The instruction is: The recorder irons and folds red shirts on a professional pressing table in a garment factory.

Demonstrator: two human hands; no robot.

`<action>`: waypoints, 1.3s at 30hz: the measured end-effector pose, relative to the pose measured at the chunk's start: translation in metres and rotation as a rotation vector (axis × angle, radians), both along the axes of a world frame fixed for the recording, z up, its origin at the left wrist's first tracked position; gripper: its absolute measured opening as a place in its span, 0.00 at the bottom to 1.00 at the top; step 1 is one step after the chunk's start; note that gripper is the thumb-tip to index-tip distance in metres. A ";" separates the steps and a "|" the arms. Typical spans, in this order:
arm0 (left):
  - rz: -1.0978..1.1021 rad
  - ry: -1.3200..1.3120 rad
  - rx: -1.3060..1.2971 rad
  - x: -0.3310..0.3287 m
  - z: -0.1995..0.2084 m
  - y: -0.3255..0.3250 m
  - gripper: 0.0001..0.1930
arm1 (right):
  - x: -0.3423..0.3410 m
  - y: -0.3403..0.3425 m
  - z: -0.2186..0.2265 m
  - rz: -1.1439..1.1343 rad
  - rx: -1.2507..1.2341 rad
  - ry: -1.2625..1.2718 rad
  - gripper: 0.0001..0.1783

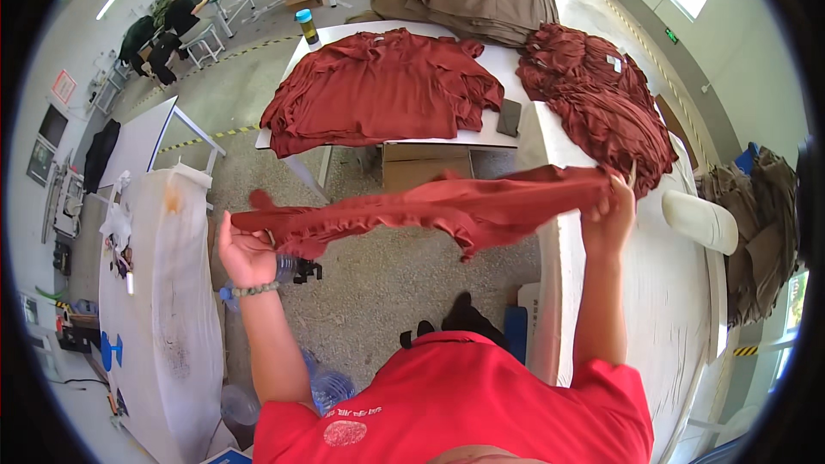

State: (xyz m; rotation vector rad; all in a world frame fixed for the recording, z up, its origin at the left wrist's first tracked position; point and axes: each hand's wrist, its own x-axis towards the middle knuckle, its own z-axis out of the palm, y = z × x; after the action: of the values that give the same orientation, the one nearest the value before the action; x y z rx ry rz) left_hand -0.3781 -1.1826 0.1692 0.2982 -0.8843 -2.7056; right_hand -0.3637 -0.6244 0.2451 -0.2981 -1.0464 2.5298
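A dark red garment (412, 210) is stretched through the air in front of me, held at both ends. My left hand (247, 253), with a beaded bracelet at its wrist, is closed on the left end. My right hand (608, 213) grips the other end, higher up and beside a heap of dark red garments (597, 90). A thin pale object shows just above the right fingers; I cannot make out what it is. Beyond, a flat stack of dark red shirts (378, 90) lies spread on a white table (333, 27).
A phone (509, 118) and a blue-lidded bottle (307, 26) lie and stand by the stack. Padded boards flank me: one left (180, 283), one right (640, 309) with a white roll (700, 222). Plastic bottles (331, 388) stand low at left. Brown cloth (756, 232) hangs at right.
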 end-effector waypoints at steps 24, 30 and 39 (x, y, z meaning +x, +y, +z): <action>0.644 -0.237 -0.275 -0.338 0.027 -0.042 0.10 | -0.404 -0.065 -0.110 0.007 0.081 -0.174 0.08; 0.438 -0.226 -0.540 -0.529 -0.002 -0.092 0.13 | -0.531 -0.071 -0.092 -0.154 0.167 -0.126 0.05; -0.155 -0.370 -0.731 -0.809 -0.135 -0.059 0.24 | -0.745 -0.057 -0.189 -0.137 0.378 -0.576 0.24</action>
State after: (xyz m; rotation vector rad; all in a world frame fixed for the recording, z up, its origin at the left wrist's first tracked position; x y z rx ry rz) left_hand -1.1866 -1.2418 0.0339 0.5826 -1.9777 -2.2671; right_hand -1.1084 -0.6816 0.0557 -0.9840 -1.6154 2.1028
